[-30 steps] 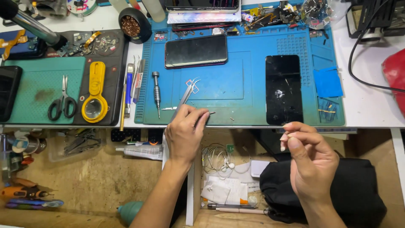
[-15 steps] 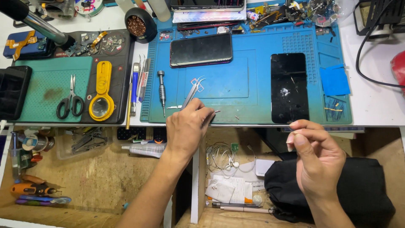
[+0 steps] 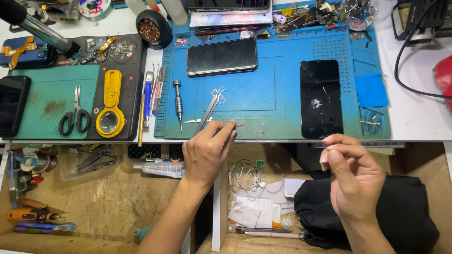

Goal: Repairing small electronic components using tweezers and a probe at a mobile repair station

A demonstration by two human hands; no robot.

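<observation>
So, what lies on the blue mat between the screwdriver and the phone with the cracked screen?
In the head view, the tweezers lie between the screwdriver and the cracked phone; the left hand touches their near end. The rest of the blue mat there looks bare.

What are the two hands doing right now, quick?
Left hand: closed around the tweezers, at the front edge of the blue mat.
Right hand: fingertips pinched on something tiny and pale; what it is cannot be told.

The left hand (image 3: 207, 153) covers the tip of whatever it grips near the tweezers (image 3: 210, 107). The piece pinched by the right hand (image 3: 354, 181) is too small to identify. The red thing (image 3: 443, 77) beyond it is cut off.
</observation>
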